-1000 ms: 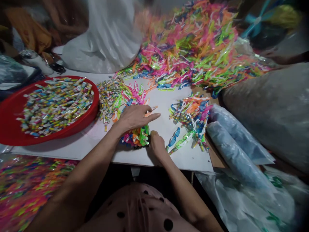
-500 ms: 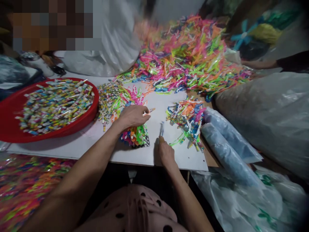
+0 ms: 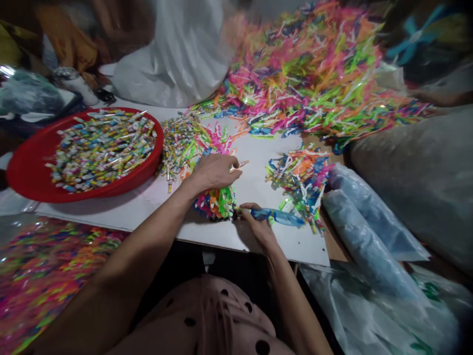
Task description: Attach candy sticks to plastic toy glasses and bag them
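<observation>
Your right hand [image 3: 260, 227] pinches the blue piece [image 3: 288, 217], at three o'clock from the black grid [image 3: 233, 213]; your left hand [image 3: 217, 171], at twelve, pinches a thin stick [image 3: 244, 163]. Seemingly you're placing; next calls for alignment.

Translucent blue strip [image 3: 287, 218] extending sideways over white tabletop [image 3: 254, 180], slim tilted stick [image 3: 244, 163], bright bunched pieces [image 3: 218, 201]

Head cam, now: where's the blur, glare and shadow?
Head view: blue fan and far part of the bright heap blurred; head view: soft sheen on plastic rolls; head view: shadow on white tabletop beside the right hand.
</observation>
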`<state>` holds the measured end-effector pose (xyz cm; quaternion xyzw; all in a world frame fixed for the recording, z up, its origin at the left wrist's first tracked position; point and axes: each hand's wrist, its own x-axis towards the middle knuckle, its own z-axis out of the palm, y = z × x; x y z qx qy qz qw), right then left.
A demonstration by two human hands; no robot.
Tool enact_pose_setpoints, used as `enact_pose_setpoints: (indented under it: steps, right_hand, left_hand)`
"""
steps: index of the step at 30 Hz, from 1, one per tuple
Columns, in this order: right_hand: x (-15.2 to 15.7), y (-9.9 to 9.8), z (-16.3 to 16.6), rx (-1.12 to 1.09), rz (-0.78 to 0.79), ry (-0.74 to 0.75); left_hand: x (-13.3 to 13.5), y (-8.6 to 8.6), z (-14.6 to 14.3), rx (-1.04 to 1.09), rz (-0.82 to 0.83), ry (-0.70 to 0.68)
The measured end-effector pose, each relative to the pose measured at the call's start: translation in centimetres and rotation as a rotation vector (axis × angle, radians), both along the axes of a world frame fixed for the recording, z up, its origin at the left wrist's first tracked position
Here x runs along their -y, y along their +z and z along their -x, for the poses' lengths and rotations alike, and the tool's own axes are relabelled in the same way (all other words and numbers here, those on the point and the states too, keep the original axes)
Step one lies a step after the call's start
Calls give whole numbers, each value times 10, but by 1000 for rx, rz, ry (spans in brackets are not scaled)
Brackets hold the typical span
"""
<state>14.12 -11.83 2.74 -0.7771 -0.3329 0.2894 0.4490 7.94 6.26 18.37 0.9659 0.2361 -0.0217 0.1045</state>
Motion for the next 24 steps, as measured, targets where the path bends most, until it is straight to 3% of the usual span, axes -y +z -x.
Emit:
enact_pose_setpoints:
  steps: [4, 9, 11, 14, 16, 19, 21, 24]
  right_hand:
    - [-14, 7, 4, 168, 120, 69]
    - [-42, 28, 16, 513, 563, 242]
    - [-42, 37, 10, 520, 591, 309]
    - [-16, 45, -6, 455, 463, 385]
    - [13, 47, -13, 460, 446, 291]
    - [46, 41, -11, 532, 637, 69]
    - [53, 33, -4, 563, 698, 22]
    - [46, 26, 1, 461, 479, 13]
  left_hand:
    - [2, 0, -1, -6, 1, 24]
    - [5, 2, -4, 5, -1, 6]
    - [4, 2, -4, -2, -12, 21]
    - [-1, 1, -3, -20, -9, 33]
    - [-5, 0, -2, -27, -6, 35]
    - [-6, -1, -1, -12, -15, 33]
    - [-4, 0, -2, -4, -15, 30]
    - [-2, 0, -2, -5, -2, 26]
